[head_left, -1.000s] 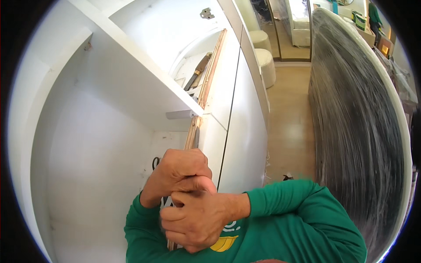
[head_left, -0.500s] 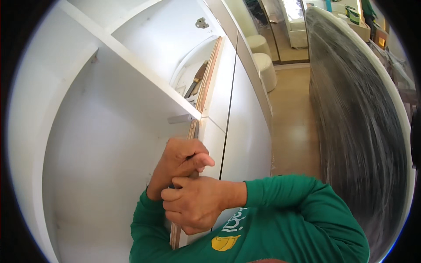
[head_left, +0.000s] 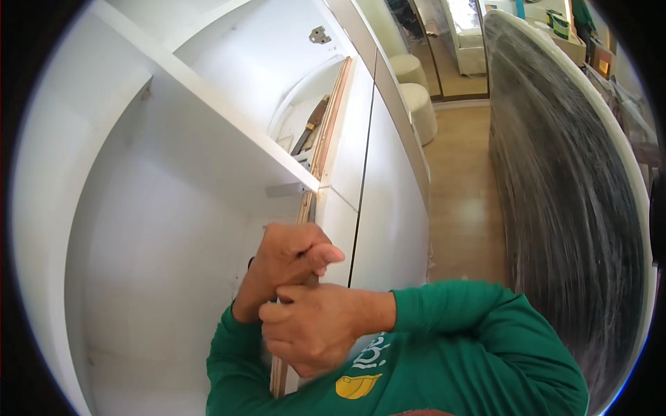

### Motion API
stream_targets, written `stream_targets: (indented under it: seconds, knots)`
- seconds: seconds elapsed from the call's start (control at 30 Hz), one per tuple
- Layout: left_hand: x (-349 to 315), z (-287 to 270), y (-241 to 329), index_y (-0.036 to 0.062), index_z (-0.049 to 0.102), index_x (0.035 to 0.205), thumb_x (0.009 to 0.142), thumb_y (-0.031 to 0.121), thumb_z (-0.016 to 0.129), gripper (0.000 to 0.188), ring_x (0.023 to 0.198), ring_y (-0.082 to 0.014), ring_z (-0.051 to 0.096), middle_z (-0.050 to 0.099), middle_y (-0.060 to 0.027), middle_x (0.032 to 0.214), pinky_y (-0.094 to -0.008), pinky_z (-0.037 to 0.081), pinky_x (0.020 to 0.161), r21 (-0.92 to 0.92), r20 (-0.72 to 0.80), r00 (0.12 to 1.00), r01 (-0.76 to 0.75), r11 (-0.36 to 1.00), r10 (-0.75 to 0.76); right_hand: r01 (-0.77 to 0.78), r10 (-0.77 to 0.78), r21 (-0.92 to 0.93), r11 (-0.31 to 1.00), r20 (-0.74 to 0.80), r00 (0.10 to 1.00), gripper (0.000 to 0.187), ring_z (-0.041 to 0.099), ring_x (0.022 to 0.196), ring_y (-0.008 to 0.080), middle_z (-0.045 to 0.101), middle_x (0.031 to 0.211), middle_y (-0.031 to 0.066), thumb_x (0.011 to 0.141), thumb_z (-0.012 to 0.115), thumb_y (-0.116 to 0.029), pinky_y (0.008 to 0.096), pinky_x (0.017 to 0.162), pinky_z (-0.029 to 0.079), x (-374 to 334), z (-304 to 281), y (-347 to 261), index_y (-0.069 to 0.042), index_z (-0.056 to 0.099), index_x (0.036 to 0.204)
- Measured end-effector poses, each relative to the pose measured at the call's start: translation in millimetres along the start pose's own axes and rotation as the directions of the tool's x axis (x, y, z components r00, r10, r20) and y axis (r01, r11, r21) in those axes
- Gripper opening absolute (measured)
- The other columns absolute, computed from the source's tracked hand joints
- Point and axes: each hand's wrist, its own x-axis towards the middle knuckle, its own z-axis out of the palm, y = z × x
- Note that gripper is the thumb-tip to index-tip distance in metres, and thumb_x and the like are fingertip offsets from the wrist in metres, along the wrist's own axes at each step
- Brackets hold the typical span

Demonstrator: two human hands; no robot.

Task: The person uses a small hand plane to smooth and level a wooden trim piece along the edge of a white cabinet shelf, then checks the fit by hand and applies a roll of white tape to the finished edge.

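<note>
Both my hands are closed, one ahead of the other, around a narrow grey flat tool (head_left: 311,211) at the exposed wooden edge (head_left: 303,206) of a white cabinet. My left hand (head_left: 295,251) is farther out, its thumb pointing right. Closer to my body, my right hand (head_left: 312,329) wraps the near end, with the forearm crossing in from the right. A short piece of the tool shows between the hands; my fingers hide the rest, so its exact kind is unclear. The tool's far part lies along the edge.
Inside the white cabinet (head_left: 152,243), a wooden-handled tool with a dark blade (head_left: 312,126) lies beyond the divider. A light grey bar (head_left: 286,188) juts from the edge. A metal hinge (head_left: 318,36) is farther back. To the right stands a plastic-wrapped dark panel (head_left: 562,173); round white stools (head_left: 418,114) are beyond.
Both hands have shifted slightly right and toward my body, still gripping the tool. The cabinet and the things inside it look the same.
</note>
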Motion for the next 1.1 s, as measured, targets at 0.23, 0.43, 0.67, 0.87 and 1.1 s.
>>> stream_targets:
  seconds: [0.23,0.43,0.67,0.87,1.1]
  knots:
    - [-3.8,3.5,-4.3,0.0008,0.068,0.081,0.104,0.035,0.087,0.045,0.058,-0.013,0.053,0.062,-0.0036,0.068,-0.0334,0.043,0.053,-0.006,0.023,0.997,-0.07,0.998,0.07,0.007,-0.008,0.042,0.999,0.017,1.0,0.029,0.055,0.093,0.0282,0.062,0.079,0.0047,0.078,0.074,-0.035,0.0463,0.076,0.046,-1.1,-9.0,-8.2,-0.007,0.07,0.076]
    - [7.7,1.7,0.6,-0.0015,0.065,0.081,0.107,0.031,0.082,0.046,0.059,-0.0146,0.054,0.06,-0.0062,0.067,-0.0326,0.043,0.054,-0.013,0.018,0.999,0.026,1.0,-0.026,0.011,-0.012,0.037,0.999,0.027,1.0,0.031,0.055,0.093,0.0285,0.062,0.079,0.0051,0.077,0.074,-0.036,0.0469,0.075,0.046,-3.6,-7.1,4.9,-0.006,0.069,0.075]
    - [-2.5,3.3,-3.6,-0.0002,0.064,0.079,0.104,0.03,0.087,0.046,0.058,-0.0195,0.05,0.056,-0.0079,0.067,-0.0381,0.041,0.053,0.083,-0.02,1.0,-0.02,0.996,0.022,0.03,-0.03,0.07,0.997,0.005,1.0,0.031,0.055,0.092,0.0281,0.06,0.078,0.0059,0.077,0.074,-0.037,0.0456,0.073,0.045,-0.6,-15.2,-2.4,-0.006,0.069,0.074]
    - [0.4,5.9,-2.2,0.0007,0.062,0.078,0.104,0.029,0.087,0.046,0.058,-0.0206,0.051,0.058,-0.0076,0.067,-0.0379,0.042,0.054,0.057,-0.021,1.0,-0.013,0.998,0.014,0.026,-0.026,0.078,0.997,-0.005,1.0,0.031,0.054,0.09,0.0282,0.058,0.077,0.0063,0.073,0.074,-0.038,0.0451,0.072,0.044,-3.6,-12.3,-0.2,-0.007,0.067,0.071]
    - [5.8,9.1,6.8,0.0025,0.064,0.078,0.106,0.031,0.086,0.046,0.056,-0.0134,0.052,0.06,-0.0039,0.065,-0.033,0.043,0.052,-0.027,-0.046,0.995,0.089,0.996,-0.09,0.021,-0.025,0.066,0.998,0.054,0.998,0.029,0.054,0.09,0.0279,0.058,0.078,0.0052,0.074,0.074,-0.036,0.0436,0.072,0.044,-6.0,-17.1,4.0,-0.008,0.066,0.072]
